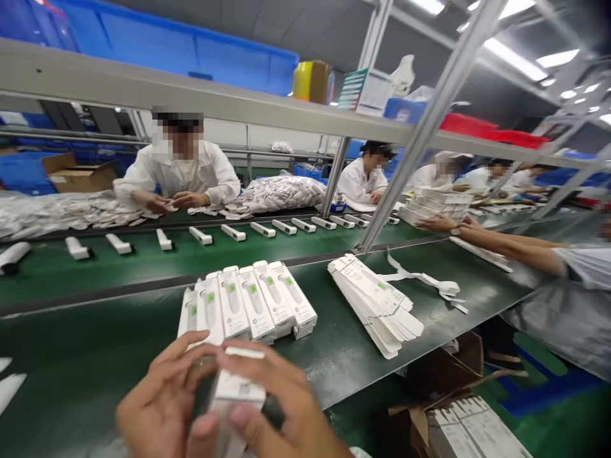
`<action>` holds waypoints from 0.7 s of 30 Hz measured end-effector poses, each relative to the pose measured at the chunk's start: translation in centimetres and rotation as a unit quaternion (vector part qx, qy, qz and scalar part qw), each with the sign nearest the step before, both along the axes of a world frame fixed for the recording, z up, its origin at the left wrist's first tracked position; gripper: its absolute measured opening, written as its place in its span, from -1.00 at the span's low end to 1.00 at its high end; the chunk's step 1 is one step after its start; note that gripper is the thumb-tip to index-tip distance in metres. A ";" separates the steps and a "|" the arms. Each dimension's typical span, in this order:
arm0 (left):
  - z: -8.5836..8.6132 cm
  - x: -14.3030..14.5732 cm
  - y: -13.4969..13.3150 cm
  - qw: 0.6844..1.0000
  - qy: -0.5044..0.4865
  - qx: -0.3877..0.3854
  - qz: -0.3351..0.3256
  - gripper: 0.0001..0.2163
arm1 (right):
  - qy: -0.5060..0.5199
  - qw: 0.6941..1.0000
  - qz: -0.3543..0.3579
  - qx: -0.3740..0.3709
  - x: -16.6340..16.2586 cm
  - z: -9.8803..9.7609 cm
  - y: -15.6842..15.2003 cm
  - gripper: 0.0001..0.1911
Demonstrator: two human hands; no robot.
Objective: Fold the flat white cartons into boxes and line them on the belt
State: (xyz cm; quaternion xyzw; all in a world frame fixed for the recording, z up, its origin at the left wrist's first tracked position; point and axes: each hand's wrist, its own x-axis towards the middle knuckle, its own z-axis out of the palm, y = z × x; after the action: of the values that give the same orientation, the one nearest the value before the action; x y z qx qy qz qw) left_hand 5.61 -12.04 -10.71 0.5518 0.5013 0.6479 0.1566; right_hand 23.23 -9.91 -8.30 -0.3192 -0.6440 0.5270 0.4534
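Both my hands hold one small white carton [232, 397] at the bottom centre, close to my body. My left hand [160, 404] curls around its left side and my right hand [286, 410] grips its right side, fingers over the top flap. Just beyond them a row of several assembled white thermometer boxes [248, 305] stands side by side on the green worktable [95, 362]. A fanned stack of flat unfolded cartons [375, 302] lies to the right of the row.
Loose white paper strips [429, 283] lie past the flat stack. White devices [200, 235] ride the green conveyor [143, 261] behind. A person in white works opposite; another person's arm [496, 238] reaches in from the right. An open cardboard box [458, 420] sits below the table edge.
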 end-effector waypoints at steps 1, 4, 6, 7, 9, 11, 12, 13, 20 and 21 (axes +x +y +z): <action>0.0 0.2 -0.2 0.999 0.041 0.017 0.013 -0.53 | 0.014 0.999 -0.030 -0.001 0.1 -0.3 0.1 -0.54; 0.2 0.4 -1.2 0.965 0.261 0.000 0.029 -0.49 | 0.115 0.988 -0.085 -0.053 -0.1 -0.7 0.6 -0.64; 0.5 0.0 -2.0 0.935 0.353 -0.033 0.032 -0.55 | 0.163 0.980 -0.061 -0.094 -0.1 -0.6 1.0 -0.64; 0.8 -0.4 -2.3 0.927 0.371 -0.038 0.032 -0.55 | 0.175 0.977 -0.043 -0.113 0.0 -0.4 1.2 -0.66; 1.3 -1.4 -2.8 0.926 0.374 -0.039 0.034 -0.54 | 0.182 0.970 0.008 -0.162 0.4 0.0 1.6 -0.72; 2.0 -2.5 -3.0 0.926 0.375 -0.040 0.027 -0.57 | 0.171 0.955 0.082 -0.229 0.9 0.4 2.2 -0.70; 2.3 -3.0 -3.1 0.924 0.381 -0.037 0.022 -0.58 | 0.162 0.943 0.123 -0.262 1.1 0.6 2.6 -0.59; 2.7 -3.5 -3.1 0.921 0.389 -0.031 0.017 -0.58 | 0.151 0.932 0.160 -0.289 1.3 0.8 3.0 -0.48; 3.4 -4.1 -2.7 0.911 0.410 0.027 0.016 -0.59 | 0.099 0.942 0.191 -0.256 -0.3 1.6 4.7 -0.45; 3.3 -4.0 -2.7 0.913 0.407 0.028 0.019 -0.57 | 0.094 0.949 0.180 -0.242 -0.6 1.6 4.6 -0.46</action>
State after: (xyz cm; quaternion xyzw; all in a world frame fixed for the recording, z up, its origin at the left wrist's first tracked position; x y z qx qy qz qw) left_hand 1.60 -14.75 -7.40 0.7623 0.5135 0.3837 -0.0889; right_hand 22.60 -5.31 -6.65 -0.2470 -0.4983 0.7674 0.3190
